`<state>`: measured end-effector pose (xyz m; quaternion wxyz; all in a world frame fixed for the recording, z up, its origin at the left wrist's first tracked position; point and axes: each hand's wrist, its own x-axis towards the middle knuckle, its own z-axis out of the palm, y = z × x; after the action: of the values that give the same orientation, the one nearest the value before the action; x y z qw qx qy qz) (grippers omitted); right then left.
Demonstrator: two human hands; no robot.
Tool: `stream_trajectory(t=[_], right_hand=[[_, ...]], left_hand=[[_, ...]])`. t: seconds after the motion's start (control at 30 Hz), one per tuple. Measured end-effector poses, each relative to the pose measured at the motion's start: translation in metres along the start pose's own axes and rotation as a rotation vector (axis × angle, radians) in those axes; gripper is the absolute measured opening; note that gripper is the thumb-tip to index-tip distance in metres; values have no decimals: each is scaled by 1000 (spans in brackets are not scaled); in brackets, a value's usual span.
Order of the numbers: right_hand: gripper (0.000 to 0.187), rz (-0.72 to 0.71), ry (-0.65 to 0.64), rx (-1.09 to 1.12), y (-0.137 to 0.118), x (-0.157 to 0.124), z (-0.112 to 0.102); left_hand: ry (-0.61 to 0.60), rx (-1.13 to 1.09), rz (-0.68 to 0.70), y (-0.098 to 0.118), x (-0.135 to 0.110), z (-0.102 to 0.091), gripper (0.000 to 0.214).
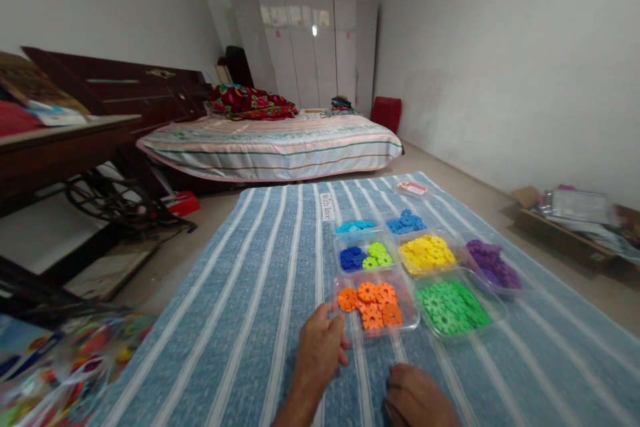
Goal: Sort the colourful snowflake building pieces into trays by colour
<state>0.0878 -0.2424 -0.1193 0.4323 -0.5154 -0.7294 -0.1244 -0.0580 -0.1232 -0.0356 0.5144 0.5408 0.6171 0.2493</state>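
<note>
Several clear plastic trays of coloured snowflake-shaped discs sit on a blue striped cloth (260, 294). The nearest tray (345, 327) holds orange discs (373, 304). My left hand (320, 347) rests at that tray's near-left corner, fingers curled with the thumb up against its rim. My right hand (415, 397) lies on the cloth just below the tray, fingers curled under; whether it holds anything is hidden. Beyond are trays of green discs (453, 307), yellow discs (427, 252), purple discs (493, 266), dark blue and light green discs (364, 257), and blue discs (406, 222).
A bed (270, 140) with a striped sheet stands behind the cloth. A dark wooden table (55, 147) is at the left. A bag of mixed coloured pieces (65, 367) lies at the lower left. A cardboard box (575, 220) sits by the right wall.
</note>
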Motion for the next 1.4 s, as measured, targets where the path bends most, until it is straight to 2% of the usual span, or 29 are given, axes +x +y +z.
stream_trajectory(t=[0.1,0.23,0.7,0.93,1.1,1.4], right_hand=[[18,-5,-8,11,1,0,0],[19,-4,-20,39,1,-1,4],[20,91,-93,68,-7,3,1],[20,92,-152,70,-11,7,-5],[20,137,-152,63,-16,10,-8],[20,169,-231,13,-23,14,-16]], left_hand=[[-7,-30,-2,0,1,12,46],[-41,-104,-36,0,0,20,54],[-133,-290,56,-8,-2,22,73],[-159,-319,105,-16,-3,21,74],[-146,-349,98,-16,-4,20,73],[-160,-389,127,-14,-8,20,70]])
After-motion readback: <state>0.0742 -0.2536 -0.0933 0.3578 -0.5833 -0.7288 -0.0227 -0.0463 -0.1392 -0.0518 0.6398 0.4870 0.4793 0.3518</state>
